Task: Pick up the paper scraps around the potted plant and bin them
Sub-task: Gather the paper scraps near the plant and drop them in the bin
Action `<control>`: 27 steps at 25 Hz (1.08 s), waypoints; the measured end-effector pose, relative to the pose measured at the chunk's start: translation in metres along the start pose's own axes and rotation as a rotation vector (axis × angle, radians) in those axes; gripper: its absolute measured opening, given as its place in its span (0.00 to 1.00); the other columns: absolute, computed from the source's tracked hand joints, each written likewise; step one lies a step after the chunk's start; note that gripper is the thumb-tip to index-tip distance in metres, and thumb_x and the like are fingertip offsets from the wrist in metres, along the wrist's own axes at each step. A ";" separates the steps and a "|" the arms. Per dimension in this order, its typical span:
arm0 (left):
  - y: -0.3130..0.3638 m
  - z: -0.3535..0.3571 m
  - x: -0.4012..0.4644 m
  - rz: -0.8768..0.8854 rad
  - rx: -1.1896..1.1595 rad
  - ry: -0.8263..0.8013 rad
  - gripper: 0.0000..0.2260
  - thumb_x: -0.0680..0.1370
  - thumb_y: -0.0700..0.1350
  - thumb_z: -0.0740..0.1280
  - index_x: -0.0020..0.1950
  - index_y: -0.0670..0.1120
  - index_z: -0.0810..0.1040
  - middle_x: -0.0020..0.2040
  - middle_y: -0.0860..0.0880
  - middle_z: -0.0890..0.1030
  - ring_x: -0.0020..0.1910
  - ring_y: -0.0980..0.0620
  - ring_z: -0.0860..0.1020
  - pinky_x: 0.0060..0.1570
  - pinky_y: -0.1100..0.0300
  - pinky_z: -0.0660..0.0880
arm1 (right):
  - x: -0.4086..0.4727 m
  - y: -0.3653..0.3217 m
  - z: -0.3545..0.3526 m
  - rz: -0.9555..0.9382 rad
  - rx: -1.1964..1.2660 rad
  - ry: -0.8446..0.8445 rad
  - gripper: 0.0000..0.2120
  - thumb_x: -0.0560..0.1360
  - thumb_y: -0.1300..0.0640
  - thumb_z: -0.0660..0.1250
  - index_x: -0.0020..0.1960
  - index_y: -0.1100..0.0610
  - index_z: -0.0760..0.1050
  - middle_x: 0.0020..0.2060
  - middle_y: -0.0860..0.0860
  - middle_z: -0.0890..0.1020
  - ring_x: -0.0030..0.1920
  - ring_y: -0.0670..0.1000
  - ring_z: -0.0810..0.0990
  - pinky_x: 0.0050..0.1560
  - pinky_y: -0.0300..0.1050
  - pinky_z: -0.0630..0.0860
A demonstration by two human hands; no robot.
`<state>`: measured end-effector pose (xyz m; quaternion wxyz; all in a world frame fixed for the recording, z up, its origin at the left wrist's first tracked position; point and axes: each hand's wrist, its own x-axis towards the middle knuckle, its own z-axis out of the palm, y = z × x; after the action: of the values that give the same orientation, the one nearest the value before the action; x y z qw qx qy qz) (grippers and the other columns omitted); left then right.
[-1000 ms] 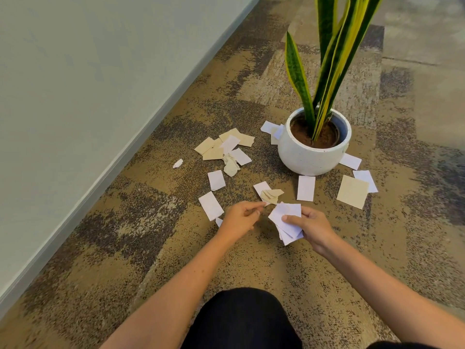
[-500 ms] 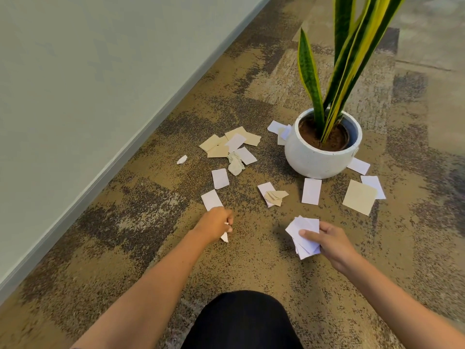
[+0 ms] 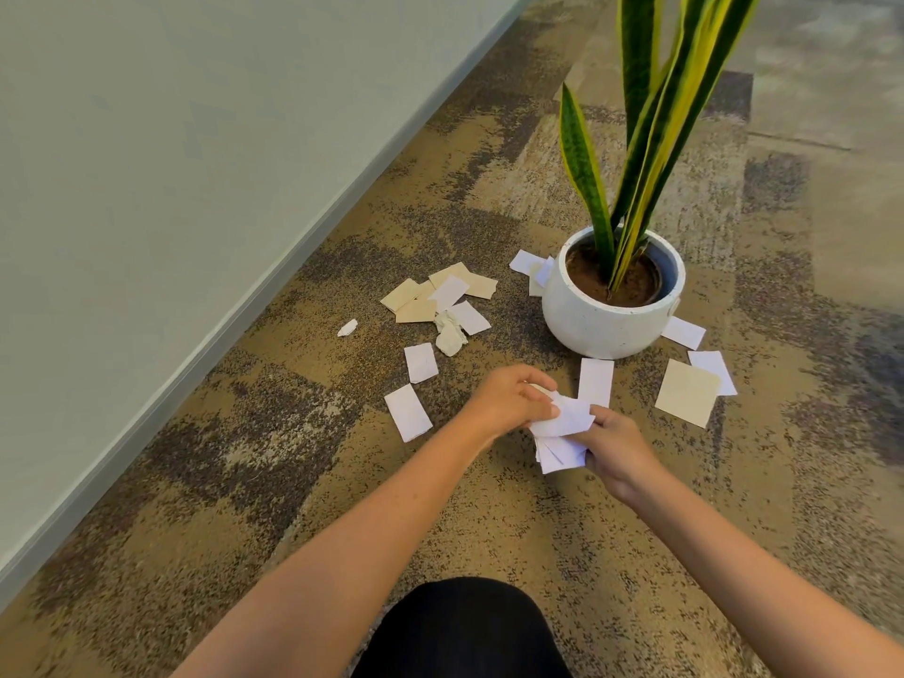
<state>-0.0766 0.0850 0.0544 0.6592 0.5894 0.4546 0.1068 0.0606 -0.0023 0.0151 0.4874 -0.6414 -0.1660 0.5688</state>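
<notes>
A snake plant stands in a round white pot (image 3: 611,325) on the carpet. White and tan paper scraps lie around it: a pile (image 3: 440,296) to its left, a white scrap (image 3: 407,412) near my left hand, a white strip (image 3: 596,381) and a tan square (image 3: 686,392) in front of the pot. My right hand (image 3: 616,447) grips a stack of white scraps (image 3: 560,445). My left hand (image 3: 508,401) meets it and pinches a white scrap (image 3: 567,413) on top of the stack. No bin is in view.
A pale wall with a grey baseboard (image 3: 205,345) runs along the left. My dark-clothed knee (image 3: 464,628) is at the bottom centre. More white scraps (image 3: 531,264) lie behind the pot and to its right (image 3: 685,332). The plant's long leaves (image 3: 650,115) rise above the pot.
My left hand picked a small white scrap off the carpet at the left and carried it right to the stack in my right hand. The folded tan scrap in front of the pot is now hidden.
</notes>
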 end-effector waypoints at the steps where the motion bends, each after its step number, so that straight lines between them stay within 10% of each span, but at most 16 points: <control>1: 0.000 0.003 0.001 0.003 0.057 0.034 0.12 0.71 0.35 0.73 0.53 0.44 0.79 0.39 0.48 0.80 0.39 0.51 0.78 0.40 0.58 0.77 | 0.000 -0.001 0.000 0.012 0.012 -0.022 0.10 0.72 0.70 0.68 0.46 0.56 0.79 0.40 0.52 0.84 0.39 0.50 0.83 0.40 0.46 0.81; 8: -0.020 0.011 -0.001 0.131 0.334 0.191 0.09 0.72 0.39 0.71 0.50 0.49 0.78 0.36 0.54 0.76 0.34 0.56 0.75 0.39 0.61 0.73 | -0.004 -0.010 -0.001 0.080 0.191 -0.186 0.14 0.79 0.56 0.61 0.57 0.65 0.78 0.50 0.60 0.84 0.47 0.54 0.84 0.42 0.45 0.83; 14: -0.040 -0.013 0.005 0.103 0.294 0.212 0.08 0.72 0.48 0.72 0.50 0.50 0.78 0.41 0.53 0.81 0.40 0.54 0.80 0.45 0.53 0.80 | -0.008 0.000 -0.004 0.000 -0.071 -0.057 0.13 0.74 0.70 0.66 0.58 0.65 0.76 0.46 0.58 0.84 0.44 0.58 0.82 0.41 0.46 0.81; 18: -0.073 -0.074 0.013 -0.240 0.619 0.631 0.22 0.73 0.52 0.71 0.63 0.47 0.70 0.62 0.45 0.71 0.54 0.49 0.75 0.47 0.55 0.75 | -0.011 0.001 -0.027 0.021 -0.057 -0.036 0.15 0.74 0.70 0.65 0.60 0.64 0.75 0.51 0.61 0.83 0.47 0.60 0.83 0.41 0.45 0.83; 21: -0.094 -0.096 0.009 -0.544 0.543 0.659 0.32 0.71 0.54 0.73 0.67 0.43 0.62 0.67 0.40 0.65 0.62 0.39 0.72 0.51 0.47 0.75 | -0.014 0.005 -0.046 0.040 -0.043 -0.020 0.15 0.74 0.70 0.65 0.60 0.65 0.75 0.50 0.61 0.83 0.45 0.58 0.84 0.38 0.44 0.83; 27: -0.105 -0.080 0.009 -0.420 0.455 0.709 0.22 0.75 0.40 0.70 0.62 0.41 0.62 0.61 0.37 0.75 0.56 0.37 0.77 0.48 0.46 0.76 | -0.018 0.012 -0.061 0.076 -0.020 0.009 0.15 0.73 0.70 0.66 0.59 0.65 0.75 0.45 0.58 0.86 0.39 0.54 0.86 0.36 0.44 0.83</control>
<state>-0.1711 0.1158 -0.0332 0.3245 0.5413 0.7731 0.0636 0.1057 -0.0488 0.0079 0.4596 -0.6547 -0.1452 0.5824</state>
